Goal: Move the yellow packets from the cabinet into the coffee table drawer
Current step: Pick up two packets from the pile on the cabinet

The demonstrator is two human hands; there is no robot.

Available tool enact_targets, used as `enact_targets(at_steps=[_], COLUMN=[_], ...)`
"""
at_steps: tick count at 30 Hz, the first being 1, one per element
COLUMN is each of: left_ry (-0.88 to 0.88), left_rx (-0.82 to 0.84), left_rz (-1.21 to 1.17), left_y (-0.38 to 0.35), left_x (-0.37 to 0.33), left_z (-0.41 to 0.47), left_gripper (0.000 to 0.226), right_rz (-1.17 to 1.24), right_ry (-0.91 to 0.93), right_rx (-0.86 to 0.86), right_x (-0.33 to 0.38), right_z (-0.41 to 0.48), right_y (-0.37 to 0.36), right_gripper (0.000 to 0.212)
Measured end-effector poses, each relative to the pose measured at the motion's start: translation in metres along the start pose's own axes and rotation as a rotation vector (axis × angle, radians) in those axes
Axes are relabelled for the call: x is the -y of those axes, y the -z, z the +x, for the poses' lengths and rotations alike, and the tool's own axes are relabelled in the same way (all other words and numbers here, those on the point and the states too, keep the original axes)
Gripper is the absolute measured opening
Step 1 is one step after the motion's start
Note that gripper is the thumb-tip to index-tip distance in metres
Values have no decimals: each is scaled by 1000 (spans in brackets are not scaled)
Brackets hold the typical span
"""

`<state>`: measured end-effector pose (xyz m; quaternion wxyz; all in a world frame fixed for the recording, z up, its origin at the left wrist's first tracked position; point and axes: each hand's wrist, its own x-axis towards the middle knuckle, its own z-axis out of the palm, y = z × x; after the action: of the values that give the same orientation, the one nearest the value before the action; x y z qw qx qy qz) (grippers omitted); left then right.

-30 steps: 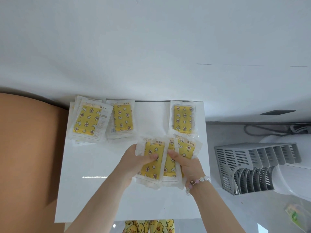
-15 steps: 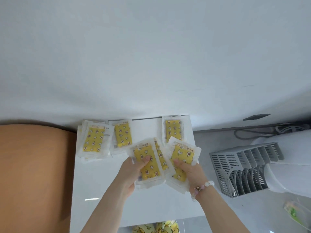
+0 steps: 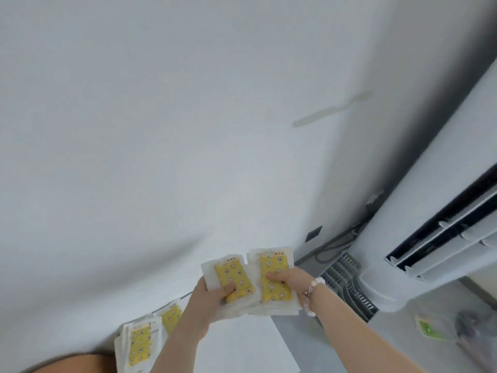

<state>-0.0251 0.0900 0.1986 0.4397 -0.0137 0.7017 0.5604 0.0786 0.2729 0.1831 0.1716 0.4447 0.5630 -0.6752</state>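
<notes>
1. The left hand [image 3: 208,298] grips a stack of yellow packets [image 3: 232,273], with its thumb pressed on the top one.
2. The right hand [image 3: 289,278] grips a second stack [image 3: 274,292] just beside the first; a beaded bracelet [image 3: 312,292] circles that wrist.
3. Both stacks are held over the far end of the white cabinet top [image 3: 255,345].
4. On its left side lie further packets [image 3: 139,343], near the wall.
5. A white air conditioner [image 3: 430,238] stands to the right, with a grey grille [image 3: 347,284] at its foot.

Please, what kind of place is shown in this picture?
Probably a room in a home, perhaps a living room. A floor-standing air conditioner stands by the plain white wall with cables beside it, and yellow packets lie on a white cabinet top.
</notes>
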Motion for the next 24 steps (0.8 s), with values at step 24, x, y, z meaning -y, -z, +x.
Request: enact_targets(at_steps=[24], left_ry=[-31], left_rx=[810], left_rz=[360], left_y=[-122], left_x=[-44], left_z=[-63], left_gripper=[25], right_rz=[605], right_ry=[225], right_rx=[-560], right_x=[-92], right_z=[-202], right_y=[38], right_gripper=[14])
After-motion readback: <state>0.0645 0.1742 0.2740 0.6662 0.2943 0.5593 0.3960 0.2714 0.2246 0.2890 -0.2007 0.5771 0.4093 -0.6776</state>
